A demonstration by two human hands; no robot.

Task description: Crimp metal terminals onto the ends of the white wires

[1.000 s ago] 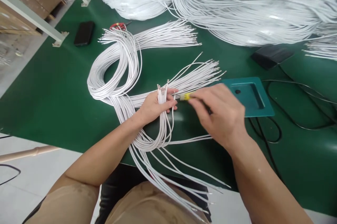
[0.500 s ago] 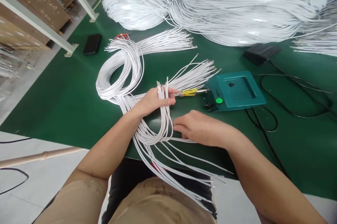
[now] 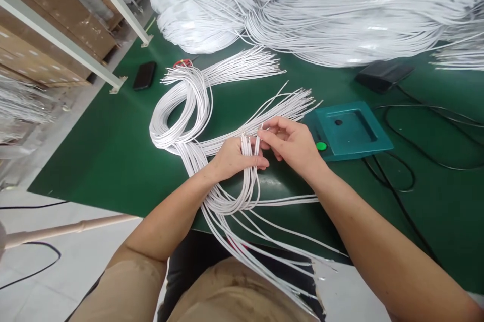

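My left hand is closed around a small bunch of white wires, whose ends stick up above the fingers and whose lengths curve down in a loop. My right hand pinches the tip of one wire at the right side of that bunch. Left of my hands, a coiled bundle of white wires lies on the green table. Loose wire ends fan out behind my right hand, and others hang over the table's near edge.
A teal device with a green button sits right of my hands, with black cables beyond. A large pile of white wires covers the back. A black phone lies at the left, and a black object at the back right.
My right hand has moved up from the lower wires to the wire tips at my left hand. It now covers the yellow-handled tool. The whole view has shifted slightly.
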